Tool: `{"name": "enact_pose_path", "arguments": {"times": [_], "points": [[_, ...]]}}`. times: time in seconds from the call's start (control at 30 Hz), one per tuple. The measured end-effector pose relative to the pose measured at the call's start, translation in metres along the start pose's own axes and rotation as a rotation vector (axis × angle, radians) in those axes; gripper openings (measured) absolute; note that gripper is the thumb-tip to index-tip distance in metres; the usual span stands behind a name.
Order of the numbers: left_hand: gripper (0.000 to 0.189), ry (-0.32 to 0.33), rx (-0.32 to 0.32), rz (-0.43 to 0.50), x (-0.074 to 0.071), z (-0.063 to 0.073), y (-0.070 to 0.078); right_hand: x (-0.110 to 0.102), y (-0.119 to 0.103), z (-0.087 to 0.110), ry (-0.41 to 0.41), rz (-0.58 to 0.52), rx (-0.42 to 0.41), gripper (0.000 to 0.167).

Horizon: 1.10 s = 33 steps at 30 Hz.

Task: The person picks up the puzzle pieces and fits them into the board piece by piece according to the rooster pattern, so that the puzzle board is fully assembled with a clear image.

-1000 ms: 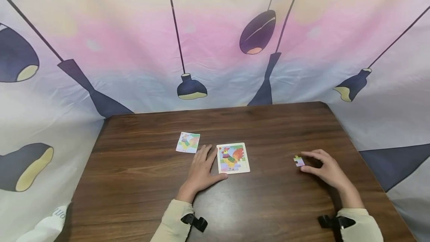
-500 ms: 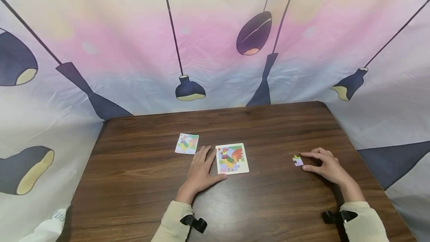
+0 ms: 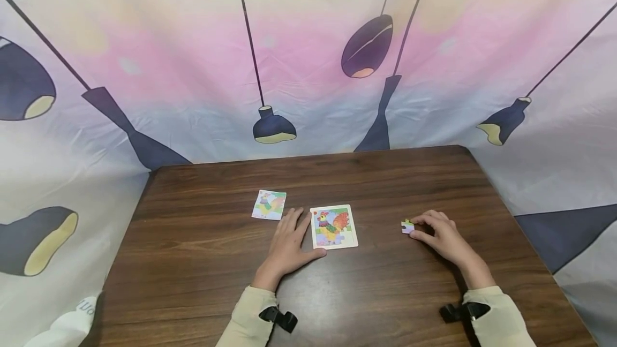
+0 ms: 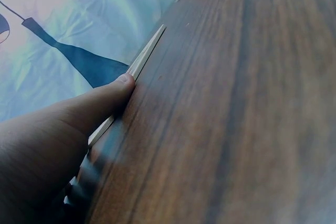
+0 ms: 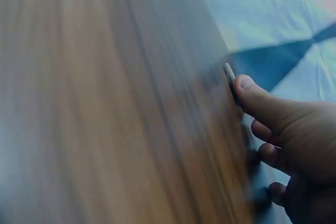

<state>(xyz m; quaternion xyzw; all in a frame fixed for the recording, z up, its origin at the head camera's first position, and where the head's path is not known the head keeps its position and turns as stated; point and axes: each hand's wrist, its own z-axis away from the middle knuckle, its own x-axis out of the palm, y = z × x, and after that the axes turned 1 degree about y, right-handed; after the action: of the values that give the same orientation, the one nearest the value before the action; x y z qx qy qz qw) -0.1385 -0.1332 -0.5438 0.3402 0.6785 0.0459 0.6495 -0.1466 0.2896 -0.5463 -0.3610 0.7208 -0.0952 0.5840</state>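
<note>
A square puzzle board with a rooster picture lies mid-table; its lower right shows a pale gap. Along its left side rests my left hand, fingers spread and fairly straight. The thumb touches the board's near-left corner, and the left wrist view has it against the board's edge. To the right, my right hand pinches a small yellow-green and lilac jigsaw piece between thumb and forefinger. The right wrist view shows this piece edge-on at the thumb tip, low over the table; whether it touches the wood I cannot tell.
A small paper card printed with the same rooster lies beyond the left fingertips. The brown wooden table ends at a hanging cloth patterned with lamps, behind and at both sides.
My right hand first pinched at the piece near the table's right side, then carried it left toward the board. My left hand and the board have stayed in place.
</note>
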Motion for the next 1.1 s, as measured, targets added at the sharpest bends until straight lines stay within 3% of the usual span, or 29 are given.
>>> {"name": "enact_pose_path", "arguments": {"times": [0.43, 0.93, 1.1], "points": [[0.1, -0.019, -0.02, 0.008, 0.001, 0.001, 0.0, 0.071, -0.072, -0.04, -0.128, -0.137, -0.156, 0.03], [0.1, -0.026, -0.018, 0.025, -0.002, -0.001, 0.0, 0.081, -0.085, -0.045, -0.137, -0.15, -0.134, 0.032], [0.1, -0.022, -0.018, 0.019, 0.0, 0.0, -0.001, 0.083, -0.086, -0.042, -0.133, -0.15, -0.145, 0.024]]}}
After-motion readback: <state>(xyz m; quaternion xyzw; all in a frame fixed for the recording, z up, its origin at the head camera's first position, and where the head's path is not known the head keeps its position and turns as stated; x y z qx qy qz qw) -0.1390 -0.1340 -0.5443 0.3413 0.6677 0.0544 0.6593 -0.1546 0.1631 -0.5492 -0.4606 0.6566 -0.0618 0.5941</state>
